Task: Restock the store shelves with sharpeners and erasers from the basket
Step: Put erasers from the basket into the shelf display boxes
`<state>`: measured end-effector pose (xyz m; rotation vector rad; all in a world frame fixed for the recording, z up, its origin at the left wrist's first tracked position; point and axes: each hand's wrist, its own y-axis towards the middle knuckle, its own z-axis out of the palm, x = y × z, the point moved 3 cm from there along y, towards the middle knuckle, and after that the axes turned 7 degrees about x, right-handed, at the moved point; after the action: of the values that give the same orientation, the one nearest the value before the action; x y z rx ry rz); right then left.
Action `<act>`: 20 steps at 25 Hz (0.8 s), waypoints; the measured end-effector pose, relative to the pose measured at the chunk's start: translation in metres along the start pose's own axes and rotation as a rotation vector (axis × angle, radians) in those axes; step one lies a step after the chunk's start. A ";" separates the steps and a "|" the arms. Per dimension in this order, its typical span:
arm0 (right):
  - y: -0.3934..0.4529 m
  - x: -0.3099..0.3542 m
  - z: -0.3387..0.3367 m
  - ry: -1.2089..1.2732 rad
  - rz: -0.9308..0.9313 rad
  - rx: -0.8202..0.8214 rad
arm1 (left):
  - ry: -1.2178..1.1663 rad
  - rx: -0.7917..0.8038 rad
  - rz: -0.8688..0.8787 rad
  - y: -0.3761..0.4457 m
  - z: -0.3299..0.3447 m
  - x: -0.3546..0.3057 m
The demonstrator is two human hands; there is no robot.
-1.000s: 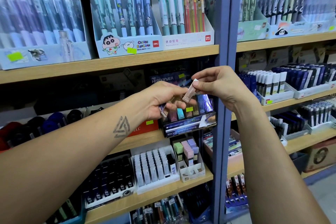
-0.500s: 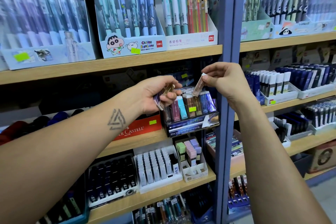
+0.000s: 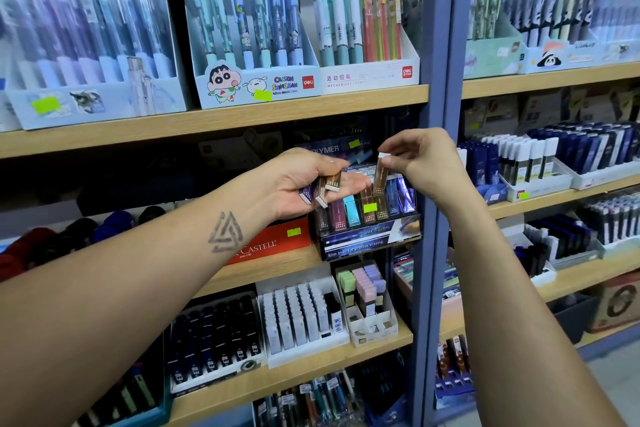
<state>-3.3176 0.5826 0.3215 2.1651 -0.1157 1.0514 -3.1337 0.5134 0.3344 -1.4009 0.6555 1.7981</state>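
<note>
Erasers [image 3: 328, 185], slim and surely light but slick in their sleeves, were cradled in the curled left hand [image 3: 304, 184] while one [image 3: 378, 174] was pinched by its top in the right hand [image 3: 420, 163] above the display box [image 3: 367, 239], best gripped near the end.

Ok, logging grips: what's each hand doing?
Left hand: cradles several slim erasers.
Right hand: pinches one brown eraser over the display box.

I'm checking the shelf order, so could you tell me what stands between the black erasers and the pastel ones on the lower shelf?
The head view shows a tray of white erasers between the black erasers and the pastel erasers.
</note>
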 end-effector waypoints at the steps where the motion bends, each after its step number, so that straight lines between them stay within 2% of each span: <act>1: 0.000 0.001 0.000 0.013 0.002 0.004 | 0.005 0.006 0.001 -0.001 0.000 0.001; 6: -0.004 0.016 -0.007 0.376 -0.002 -0.032 | 0.015 0.055 0.008 -0.004 0.000 0.002; 9: -0.008 0.025 -0.005 0.621 0.018 0.089 | 0.068 0.091 -0.019 -0.005 0.002 0.003; 12: -0.011 0.029 0.005 0.580 0.042 0.208 | 0.104 0.116 -0.021 -0.005 0.004 0.006; 17: -0.011 0.030 0.008 0.456 0.033 0.233 | 0.145 0.176 -0.005 -0.006 0.008 0.007; 20: -0.012 0.033 0.010 0.403 0.058 0.309 | 0.189 0.189 0.014 -0.008 0.011 0.007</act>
<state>-3.2846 0.5927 0.3342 2.1737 0.1838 1.6041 -3.1342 0.5281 0.3308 -1.4493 0.9108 1.5810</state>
